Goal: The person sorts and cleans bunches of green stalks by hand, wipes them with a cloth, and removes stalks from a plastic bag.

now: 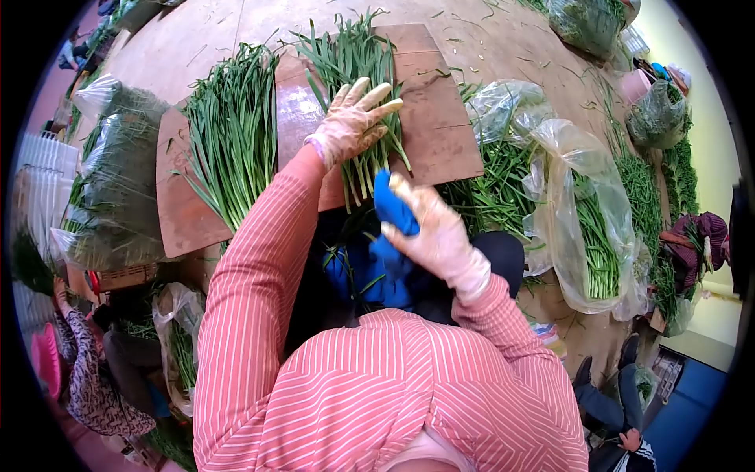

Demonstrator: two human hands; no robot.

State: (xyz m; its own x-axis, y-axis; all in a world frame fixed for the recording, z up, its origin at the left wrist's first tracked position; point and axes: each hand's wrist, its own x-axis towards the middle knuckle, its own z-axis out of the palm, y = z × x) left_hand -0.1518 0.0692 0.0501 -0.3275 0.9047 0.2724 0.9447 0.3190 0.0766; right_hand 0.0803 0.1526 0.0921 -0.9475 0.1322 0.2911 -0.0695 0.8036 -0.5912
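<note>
My left hand (pixel 354 122), in a pale thin glove, lies with fingers spread across a bunch of garlic chives (pixel 358 59) on a brown board (pixel 436 102). The leaf tips point away from me and the pale stem ends hang near the board's front edge. Just below those ends, my right hand (pixel 440 240), also gloved and slightly blurred, is closed on a blue cloth (pixel 395 206). More blue material lies in my lap below it. A larger pile of garlic chives (pixel 236 130) rests on the board to the left, apart from my hands.
Clear plastic bags of greens (pixel 602 236) stand to the right, beside loose greens (pixel 499 185). Another stuffed plastic bag (pixel 118 181) is at the left. A person in a patterned sleeve (pixel 102 377) sits at lower left. Other people are at the right edge.
</note>
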